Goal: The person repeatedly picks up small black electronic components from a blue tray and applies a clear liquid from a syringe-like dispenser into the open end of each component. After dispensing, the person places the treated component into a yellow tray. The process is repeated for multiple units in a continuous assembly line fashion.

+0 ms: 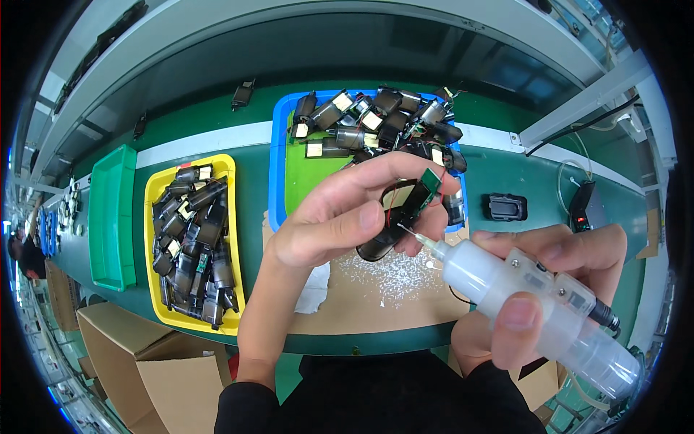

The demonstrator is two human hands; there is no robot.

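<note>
Between the thumb and fingers of my left hand (329, 217) is a small black device (377, 244) with a green circuit board (431, 181) and thin red wires at its upper end. My right hand (557, 260) is wrapped round a translucent white glue dispenser (499, 286), tilted with its body toward the lower right. Its thin needle tip (413, 233) points up-left and reaches the device, close to the fingers; whether it touches is too small to tell. Part of the device is hidden behind my left thumb and fingers.
A blue tray (277, 173) with similar devices stands behind my hands. To the left are a yellow tray (153, 289) full of them and a green tray (114, 217). Cardboard (347, 322) with white specks lies below. A black holder (506, 207) sits right; cardboard boxes (144, 340) stand lower left.
</note>
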